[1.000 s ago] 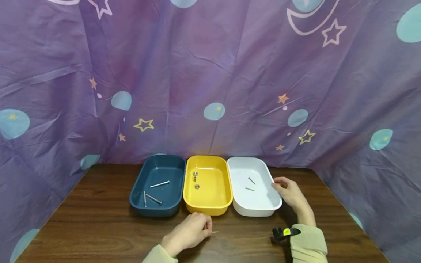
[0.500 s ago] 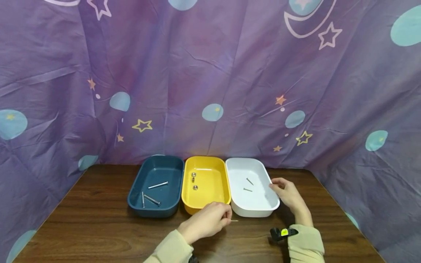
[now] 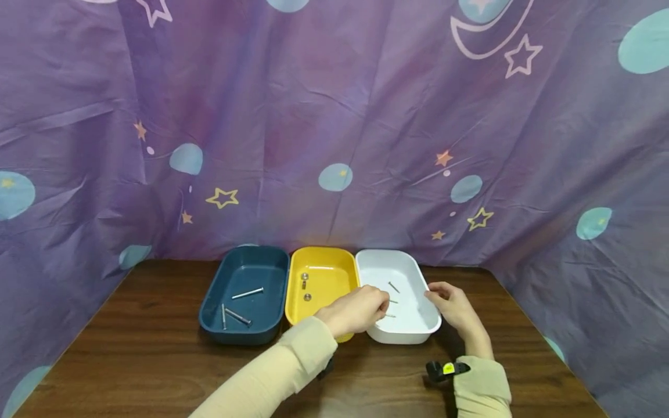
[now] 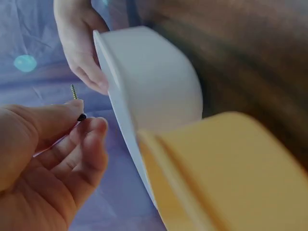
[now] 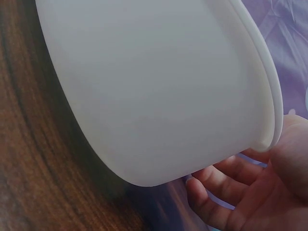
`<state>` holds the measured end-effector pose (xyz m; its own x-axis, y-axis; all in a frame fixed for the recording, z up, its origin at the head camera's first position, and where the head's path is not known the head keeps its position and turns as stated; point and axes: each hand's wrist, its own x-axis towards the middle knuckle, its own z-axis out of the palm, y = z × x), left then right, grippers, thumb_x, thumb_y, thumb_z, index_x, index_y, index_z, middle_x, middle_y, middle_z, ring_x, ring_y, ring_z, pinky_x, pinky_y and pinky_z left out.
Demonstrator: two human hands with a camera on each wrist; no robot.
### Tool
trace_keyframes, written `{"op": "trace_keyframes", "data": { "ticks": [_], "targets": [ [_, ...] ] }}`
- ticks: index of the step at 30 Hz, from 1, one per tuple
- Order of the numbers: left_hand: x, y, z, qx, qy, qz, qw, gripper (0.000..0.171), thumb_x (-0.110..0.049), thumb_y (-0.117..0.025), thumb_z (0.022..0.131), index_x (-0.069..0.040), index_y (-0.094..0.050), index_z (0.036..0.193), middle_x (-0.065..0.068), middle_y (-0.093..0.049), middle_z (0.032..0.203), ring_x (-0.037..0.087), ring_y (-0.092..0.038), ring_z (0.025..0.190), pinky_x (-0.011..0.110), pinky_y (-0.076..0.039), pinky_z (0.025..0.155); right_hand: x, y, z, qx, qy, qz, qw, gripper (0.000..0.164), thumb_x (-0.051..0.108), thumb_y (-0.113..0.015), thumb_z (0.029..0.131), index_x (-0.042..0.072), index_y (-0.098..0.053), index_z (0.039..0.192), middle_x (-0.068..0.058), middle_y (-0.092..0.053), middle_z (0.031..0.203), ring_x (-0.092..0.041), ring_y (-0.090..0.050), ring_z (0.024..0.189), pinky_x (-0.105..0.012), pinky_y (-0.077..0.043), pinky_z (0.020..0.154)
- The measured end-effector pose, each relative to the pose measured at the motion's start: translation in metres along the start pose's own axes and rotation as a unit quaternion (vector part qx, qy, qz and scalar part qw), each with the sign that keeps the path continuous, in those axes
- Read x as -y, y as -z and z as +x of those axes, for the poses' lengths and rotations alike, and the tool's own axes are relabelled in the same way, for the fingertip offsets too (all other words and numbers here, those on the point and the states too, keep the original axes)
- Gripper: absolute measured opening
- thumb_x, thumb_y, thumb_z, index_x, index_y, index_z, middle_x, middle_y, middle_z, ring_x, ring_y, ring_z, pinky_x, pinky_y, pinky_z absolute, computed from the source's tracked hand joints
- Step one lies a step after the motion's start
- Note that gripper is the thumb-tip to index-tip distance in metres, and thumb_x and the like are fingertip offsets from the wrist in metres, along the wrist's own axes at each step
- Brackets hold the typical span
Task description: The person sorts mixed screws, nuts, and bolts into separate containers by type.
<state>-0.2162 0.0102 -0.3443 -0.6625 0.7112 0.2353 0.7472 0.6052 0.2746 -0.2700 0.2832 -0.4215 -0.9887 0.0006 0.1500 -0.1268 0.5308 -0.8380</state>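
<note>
My left hand (image 3: 358,309) is over the near left part of the white tray (image 3: 402,338). Between thumb and fingertips it pinches a small screw (image 4: 73,92), whose brassy threaded end sticks out. At the tray's right side, my right hand (image 3: 456,309) grips the rim, thumb on the edge and fingers along the outer wall (image 5: 159,106). Inside the white tray lies a small screw (image 3: 394,287); a second one (image 3: 394,301) is partly hidden behind my left hand.
Left of the white tray stand a yellow tray (image 3: 290,313) with several small nuts (image 3: 307,297) and a dark blue tray (image 3: 243,337) with 3 long bolts (image 3: 248,293). All rest on a wooden table (image 3: 130,348) before a purple patterned cloth (image 3: 292,116).
Carrying the screw, my left hand has moved right and away from me, from in front of the yellow tray to over the white one. My right hand stays at the white tray's rim.
</note>
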Motion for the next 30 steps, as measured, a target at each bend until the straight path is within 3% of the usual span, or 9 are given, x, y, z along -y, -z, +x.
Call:
{"op": "trace_keyframes", "data": {
  "ticks": [7,15,22,30],
  "targets": [
    [0.014,0.006,0.027,0.006,0.035,0.007,0.9993,0.014,-0.009,-0.066,0.091,-0.013,-0.059,0.08,-0.007,-0.054,0.073,0.007,-0.051,0.07,0.018,-0.041,0.064,0.0,-0.005,0.0,0.001,0.005,0.005,1.0,0.031,0.012,-0.063,0.096,-0.01,-0.059,0.117,-0.016,-0.063,0.095,-0.019,-0.058,0.08,-0.027,-0.048,0.067],
    [0.033,0.006,0.056,0.013,0.062,-0.033,0.9975,0.012,-0.012,-0.066,0.093,-0.013,-0.061,0.081,-0.006,-0.056,0.074,0.008,-0.052,0.071,0.019,-0.042,0.064,0.001,-0.003,-0.001,-0.008,0.013,-0.009,1.0,0.031,0.011,-0.063,0.095,-0.011,-0.059,0.117,-0.017,-0.065,0.096,-0.02,-0.059,0.08,-0.026,-0.048,0.066],
    [0.044,0.003,0.07,0.006,0.08,-0.042,0.9959,0.009,-0.01,-0.065,0.092,-0.01,-0.062,0.083,-0.004,-0.054,0.074,0.01,-0.05,0.072,0.02,-0.04,0.067,0.001,-0.003,-0.001,-0.008,0.015,0.0,1.0,0.03,0.011,-0.063,0.095,-0.011,-0.06,0.115,-0.018,-0.065,0.095,-0.018,-0.059,0.078,-0.026,-0.048,0.066],
    [0.045,-0.004,0.08,-0.021,0.093,-0.048,0.9943,0.011,-0.005,-0.066,0.086,-0.011,-0.062,0.078,-0.004,-0.055,0.072,0.01,-0.051,0.072,0.02,-0.041,0.067,-0.001,-0.002,-0.001,-0.014,0.012,0.004,1.0,0.029,0.009,-0.063,0.095,-0.011,-0.059,0.115,-0.018,-0.065,0.094,-0.018,-0.058,0.078,-0.026,-0.047,0.065]
  ]
}}
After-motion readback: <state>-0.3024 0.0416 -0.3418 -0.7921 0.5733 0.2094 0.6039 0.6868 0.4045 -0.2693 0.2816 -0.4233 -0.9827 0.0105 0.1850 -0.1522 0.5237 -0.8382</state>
